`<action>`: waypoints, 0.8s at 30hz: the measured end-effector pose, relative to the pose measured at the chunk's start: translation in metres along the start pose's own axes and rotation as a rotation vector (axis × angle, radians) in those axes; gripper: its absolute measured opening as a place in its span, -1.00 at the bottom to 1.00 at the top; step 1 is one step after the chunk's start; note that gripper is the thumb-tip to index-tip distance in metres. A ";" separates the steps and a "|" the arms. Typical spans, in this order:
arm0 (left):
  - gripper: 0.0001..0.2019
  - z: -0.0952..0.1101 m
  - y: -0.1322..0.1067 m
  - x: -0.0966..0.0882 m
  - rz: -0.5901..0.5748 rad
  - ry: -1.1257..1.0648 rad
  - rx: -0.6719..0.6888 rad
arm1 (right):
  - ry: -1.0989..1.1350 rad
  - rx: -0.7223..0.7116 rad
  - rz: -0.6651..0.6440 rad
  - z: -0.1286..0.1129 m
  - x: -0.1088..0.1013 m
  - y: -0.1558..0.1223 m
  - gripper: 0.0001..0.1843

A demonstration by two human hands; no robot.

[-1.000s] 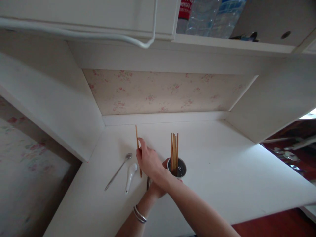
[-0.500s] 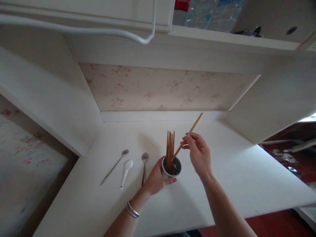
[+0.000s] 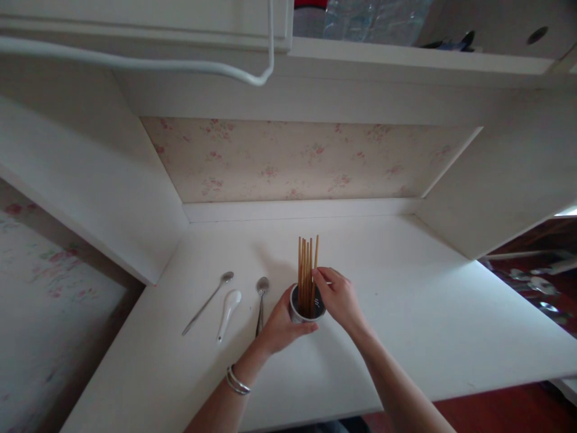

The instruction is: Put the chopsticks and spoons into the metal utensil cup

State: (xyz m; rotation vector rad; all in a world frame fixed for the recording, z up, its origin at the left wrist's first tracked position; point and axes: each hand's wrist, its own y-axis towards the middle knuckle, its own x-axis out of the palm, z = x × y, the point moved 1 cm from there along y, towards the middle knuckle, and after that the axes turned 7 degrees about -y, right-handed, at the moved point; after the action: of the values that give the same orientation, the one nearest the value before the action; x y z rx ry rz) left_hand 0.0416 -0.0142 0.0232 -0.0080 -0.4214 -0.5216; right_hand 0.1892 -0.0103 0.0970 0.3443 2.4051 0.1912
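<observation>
My left hand (image 3: 283,322) is wrapped round a metal utensil holder (image 3: 295,314) from its left side. Several wooden chopsticks (image 3: 305,264) stand upright in it, bunched toward the left. At the holder's right rim, my right hand (image 3: 339,296) pinches one chopstick (image 3: 316,249) between thumb and fingers. That chopstick is nearly upright, with its lower end inside the holder beside the others. Small holes show in the holder's inner wall.
Left of the holder, on the white desk (image 3: 406,337), lie a metal spoon (image 3: 262,285), a white soup spoon (image 3: 231,307) and a long-handled spoon (image 3: 210,304). A white cable (image 3: 180,66) hangs above. Plastic bottles (image 3: 374,21) stand on the upper shelf.
My right hand has moved left and down to the holder. The chopstick in it has gone from slanted to nearly upright among the others. My left hand keeps its grip on the holder.
</observation>
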 end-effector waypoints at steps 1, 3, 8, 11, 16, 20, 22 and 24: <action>-0.15 0.000 0.000 0.000 0.006 0.003 0.000 | -0.003 -0.011 -0.015 0.000 0.000 0.000 -0.59; -0.15 0.001 0.000 0.000 0.008 0.009 -0.001 | -0.008 -0.027 -0.023 0.000 -0.001 -0.001 -0.59; -0.17 0.003 0.000 0.002 -0.013 0.012 -0.009 | -0.088 -0.071 0.023 -0.003 -0.010 0.002 -0.58; -0.17 0.003 0.000 0.001 -0.009 0.017 0.003 | -0.154 -0.101 0.019 -0.008 -0.013 0.004 -0.59; -0.16 0.003 -0.001 0.000 -0.014 0.011 0.018 | -0.281 -0.094 -0.044 -0.011 -0.008 0.005 -0.62; -0.15 0.003 0.000 0.001 -0.006 0.014 0.015 | -0.258 -0.080 -0.076 -0.007 -0.004 0.002 -0.62; -0.13 0.003 0.000 0.001 0.000 0.019 0.009 | -0.221 -0.084 -0.094 -0.004 -0.003 0.000 -0.62; -0.14 0.003 0.000 0.001 0.002 0.010 0.011 | -0.176 -0.082 -0.114 0.000 -0.001 -0.003 -0.61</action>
State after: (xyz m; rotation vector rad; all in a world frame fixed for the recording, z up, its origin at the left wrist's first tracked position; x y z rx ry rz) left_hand 0.0414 -0.0144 0.0266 0.0052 -0.4143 -0.5175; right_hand 0.1897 -0.0135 0.0972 0.1775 2.2280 0.1988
